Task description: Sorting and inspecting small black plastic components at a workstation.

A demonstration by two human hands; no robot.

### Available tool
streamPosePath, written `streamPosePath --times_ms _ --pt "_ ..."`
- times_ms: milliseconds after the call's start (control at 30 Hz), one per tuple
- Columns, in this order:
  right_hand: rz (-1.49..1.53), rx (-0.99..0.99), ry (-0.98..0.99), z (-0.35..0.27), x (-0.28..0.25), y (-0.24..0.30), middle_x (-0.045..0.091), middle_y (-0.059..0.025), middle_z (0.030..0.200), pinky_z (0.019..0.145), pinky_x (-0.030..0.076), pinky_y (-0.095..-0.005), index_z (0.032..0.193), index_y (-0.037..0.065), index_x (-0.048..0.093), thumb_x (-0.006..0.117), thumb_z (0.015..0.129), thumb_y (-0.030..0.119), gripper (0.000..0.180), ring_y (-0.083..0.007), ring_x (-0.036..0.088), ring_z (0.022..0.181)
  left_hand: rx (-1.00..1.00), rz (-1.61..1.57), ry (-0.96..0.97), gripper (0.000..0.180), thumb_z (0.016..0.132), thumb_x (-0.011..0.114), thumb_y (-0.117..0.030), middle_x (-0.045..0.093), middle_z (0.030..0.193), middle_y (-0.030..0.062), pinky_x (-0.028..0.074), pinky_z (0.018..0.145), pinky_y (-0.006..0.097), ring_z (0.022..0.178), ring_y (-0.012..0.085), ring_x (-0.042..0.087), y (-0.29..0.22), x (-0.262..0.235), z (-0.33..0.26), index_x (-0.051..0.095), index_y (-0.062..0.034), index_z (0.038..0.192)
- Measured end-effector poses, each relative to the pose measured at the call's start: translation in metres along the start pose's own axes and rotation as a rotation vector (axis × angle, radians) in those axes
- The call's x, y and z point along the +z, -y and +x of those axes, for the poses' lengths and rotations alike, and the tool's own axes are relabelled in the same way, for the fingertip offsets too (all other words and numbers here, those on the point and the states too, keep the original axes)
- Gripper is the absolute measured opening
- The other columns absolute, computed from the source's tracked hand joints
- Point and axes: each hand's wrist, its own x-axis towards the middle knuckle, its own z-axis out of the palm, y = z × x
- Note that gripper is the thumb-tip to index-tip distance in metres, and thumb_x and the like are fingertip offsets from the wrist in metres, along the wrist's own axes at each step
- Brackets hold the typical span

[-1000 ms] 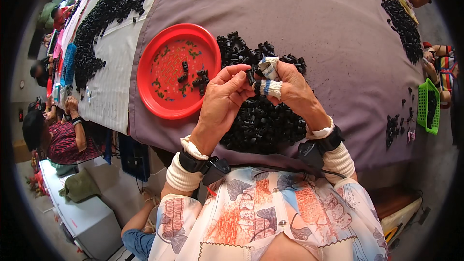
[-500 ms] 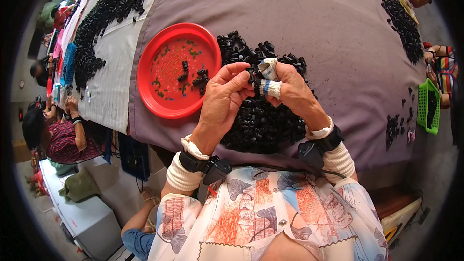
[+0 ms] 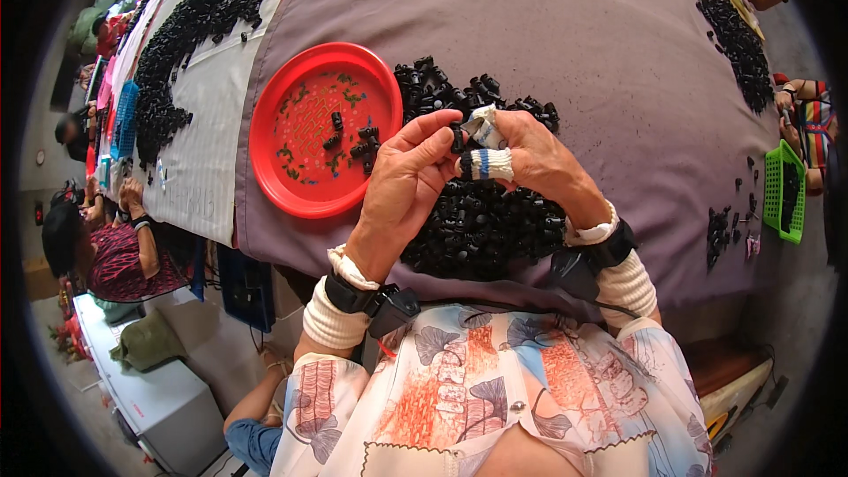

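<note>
My left hand (image 3: 402, 172) pinches a small black cylindrical part (image 3: 457, 138) between thumb and fingertips. Close against it on the right is my right hand (image 3: 543, 155), its fingers bent inward. White cloth finger covers (image 3: 488, 164), one with blue stripes, wrap its thumb and forefinger; whatever its fingertips grip is hidden. Beneath both hands spreads a heap of similar black parts (image 3: 490, 234). To the left, a round red plate (image 3: 265, 137) with a printed floral pattern holds a few of the same black parts (image 3: 364, 148).
A mauve cloth covers the table (image 3: 618, 44). Another long heap of black parts (image 3: 190, 31) lies on white cloth at far left. At right are a further heap (image 3: 738, 44) and a green basket (image 3: 784, 157). Co-workers sit along both sides.
My right hand has shifted slightly right, opening a small gap between the hands. The black part now shows more clearly at my left fingertips.
</note>
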Motion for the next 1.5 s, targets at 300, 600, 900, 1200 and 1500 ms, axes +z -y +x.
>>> streamPosePath --times_ms 300,600,900,1200,1500 --pt "-0.155 0.041 0.008 0.003 -0.001 0.007 0.051 -0.0034 0.056 0.039 0.038 -0.0257 0.079 0.000 0.055 0.068 0.070 0.029 0.033 -0.0107 0.048 0.044 -0.005 -0.002 0.035 0.023 0.087 0.053 -0.006 0.060 0.095 0.0076 0.048 0.072 0.026 0.081 0.0112 0.058 -0.002 0.001 0.000 0.054 0.0014 0.109" --pt "-0.159 0.066 0.019 0.002 -0.001 0.009 0.050 -0.0039 0.056 0.041 0.038 -0.0275 0.075 0.000 0.053 0.067 0.070 0.026 0.030 -0.0111 0.047 0.047 -0.023 0.009 0.032 0.023 0.088 0.052 -0.007 0.060 0.096 0.0075 0.048 0.072 0.026 0.083 0.0117 0.057 -0.002 0.001 0.001 0.054 0.0020 0.109" --pt "-0.161 -0.038 0.006 0.004 0.002 -0.001 0.052 -0.0086 0.058 0.050 0.039 -0.0323 0.071 -0.002 0.052 0.065 0.070 0.025 0.030 -0.0162 0.048 0.053 -0.035 -0.001 0.016 0.020 0.089 0.051 -0.010 0.060 0.091 0.0071 0.048 0.072 0.025 0.082 0.0120 0.057 0.000 -0.002 0.003 0.055 0.0019 0.104" --pt "-0.183 -0.098 0.016 0.007 0.004 -0.003 0.049 -0.0099 0.054 0.049 0.037 -0.0340 0.068 -0.002 0.050 0.063 0.070 0.028 0.033 -0.0191 0.043 0.050 -0.017 0.009 0.010 0.019 0.088 0.052 -0.009 0.060 0.093 0.0081 0.048 0.074 0.026 0.083 0.0130 0.058 0.000 -0.001 0.001 0.056 0.0024 0.102" --pt "0.016 0.097 0.040 0.003 0.002 0.013 0.046 -0.0003 0.054 0.044 0.035 -0.0283 0.067 0.002 0.051 0.068 0.070 0.026 0.029 -0.0102 0.043 0.049 -0.033 -0.139 0.103 0.020 0.089 0.051 -0.011 0.062 0.090 0.0073 0.048 0.073 0.025 0.080 0.0127 0.059 0.001 -0.007 0.005 0.055 0.0005 0.105"
